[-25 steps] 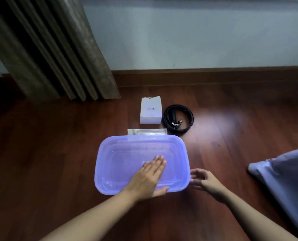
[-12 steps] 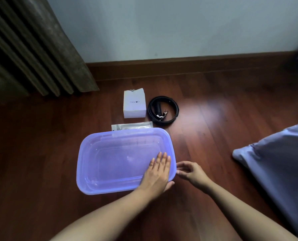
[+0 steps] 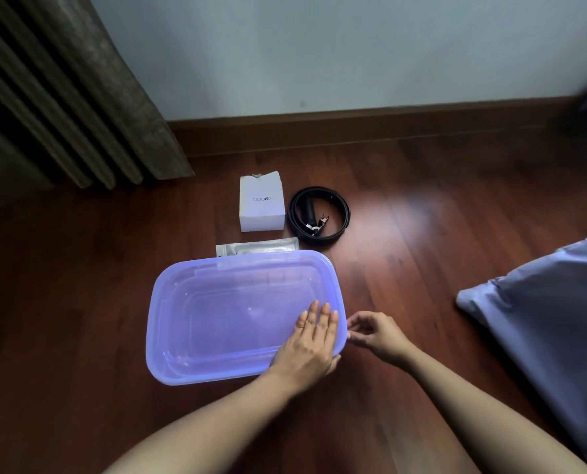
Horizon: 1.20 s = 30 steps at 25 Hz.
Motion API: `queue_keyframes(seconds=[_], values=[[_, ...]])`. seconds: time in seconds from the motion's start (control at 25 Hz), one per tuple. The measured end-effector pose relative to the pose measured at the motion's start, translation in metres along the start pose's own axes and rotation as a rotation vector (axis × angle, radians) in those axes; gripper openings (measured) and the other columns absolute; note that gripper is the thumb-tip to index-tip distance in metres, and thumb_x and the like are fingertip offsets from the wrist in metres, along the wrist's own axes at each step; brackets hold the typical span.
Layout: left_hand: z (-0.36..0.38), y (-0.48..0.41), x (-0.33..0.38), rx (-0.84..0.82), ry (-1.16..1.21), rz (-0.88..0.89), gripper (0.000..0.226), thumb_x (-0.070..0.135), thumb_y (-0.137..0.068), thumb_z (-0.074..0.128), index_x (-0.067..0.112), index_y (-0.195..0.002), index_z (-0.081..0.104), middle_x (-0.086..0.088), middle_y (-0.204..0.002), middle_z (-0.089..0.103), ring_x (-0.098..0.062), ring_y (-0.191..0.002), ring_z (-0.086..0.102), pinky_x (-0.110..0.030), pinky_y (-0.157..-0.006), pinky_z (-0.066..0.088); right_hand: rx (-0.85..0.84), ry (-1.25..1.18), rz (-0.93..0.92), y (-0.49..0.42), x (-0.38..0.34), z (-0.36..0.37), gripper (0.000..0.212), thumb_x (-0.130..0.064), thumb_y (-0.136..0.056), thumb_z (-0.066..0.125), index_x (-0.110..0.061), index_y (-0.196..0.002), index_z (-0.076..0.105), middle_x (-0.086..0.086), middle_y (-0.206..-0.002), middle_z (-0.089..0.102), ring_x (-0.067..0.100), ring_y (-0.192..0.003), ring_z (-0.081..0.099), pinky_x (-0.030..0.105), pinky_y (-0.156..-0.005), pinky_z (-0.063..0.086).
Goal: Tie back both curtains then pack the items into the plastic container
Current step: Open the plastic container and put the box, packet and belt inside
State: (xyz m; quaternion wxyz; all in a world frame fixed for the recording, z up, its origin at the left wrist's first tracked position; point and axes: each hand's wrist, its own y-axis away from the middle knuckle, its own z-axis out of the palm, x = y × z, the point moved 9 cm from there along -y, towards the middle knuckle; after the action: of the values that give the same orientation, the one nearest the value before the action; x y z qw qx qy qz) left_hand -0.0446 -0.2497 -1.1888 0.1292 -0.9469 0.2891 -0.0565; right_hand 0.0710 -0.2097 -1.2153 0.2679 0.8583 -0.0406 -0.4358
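Observation:
A translucent purple plastic container with its lid on sits on the wooden floor. My left hand lies flat on the lid near its right front corner, fingers straight and thumb over the edge. My right hand is at the container's right side, its curled fingertips pinching the lid's rim. Behind the container lie a silver packet, partly hidden by the rim, a white box and a coiled black belt. A dark curtain hangs at the left.
The wall and wooden skirting board run behind the items. A blue-grey fabric mass covers the floor at the right. Bare floor lies left of the container and between it and the fabric.
My left hand slid from the middle of the lid to its right front corner. My right hand closed in on the lid's right rim. The view shifted slightly.

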Motion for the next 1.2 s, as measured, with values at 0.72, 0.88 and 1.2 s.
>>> queue_keyframes(seconds=[0.72, 0.88, 1.2], values=[[-0.181, 0.011, -0.086, 0.370, 0.098, -0.052, 0.061, 0.043, -0.098, 0.037, -0.011, -0.126, 0.037, -0.029, -0.127, 0.054, -0.040, -0.117, 0.055, -0.036, -0.100, 0.045, 0.257, 0.097, -0.106, -0.008, -0.038, -0.014, 0.062, -0.037, -0.081, 0.046, -0.008, -0.135, 0.045, 0.009, -0.139, 0.048, 0.021, -0.128, 0.044, 0.028, -0.108, 0.029], [-0.188, 0.046, -0.159, 0.310, 0.141, -0.289, 0.068, 0.047, -0.098, 0.033, -0.014, -0.127, 0.043, -0.028, -0.126, 0.056, -0.034, -0.102, 0.066, -0.019, -0.094, 0.040, 0.243, 0.482, -0.271, -0.024, -0.081, 0.024, 0.063, -0.035, -0.095, 0.045, -0.007, -0.147, 0.022, 0.010, -0.157, 0.017, 0.023, -0.145, 0.015, 0.036, -0.117, 0.014], [-0.148, 0.147, -0.265, 0.100, 0.162, -0.314, 0.066, 0.051, -0.097, 0.033, 0.021, -0.150, 0.007, 0.021, -0.156, 0.006, 0.006, -0.140, 0.014, -0.012, -0.113, 0.015, 0.268, 0.633, -0.155, -0.044, -0.073, 0.025, 0.069, -0.040, -0.096, 0.039, -0.006, -0.149, 0.010, 0.012, -0.159, 0.002, 0.025, -0.147, 0.006, 0.042, -0.117, 0.011]])
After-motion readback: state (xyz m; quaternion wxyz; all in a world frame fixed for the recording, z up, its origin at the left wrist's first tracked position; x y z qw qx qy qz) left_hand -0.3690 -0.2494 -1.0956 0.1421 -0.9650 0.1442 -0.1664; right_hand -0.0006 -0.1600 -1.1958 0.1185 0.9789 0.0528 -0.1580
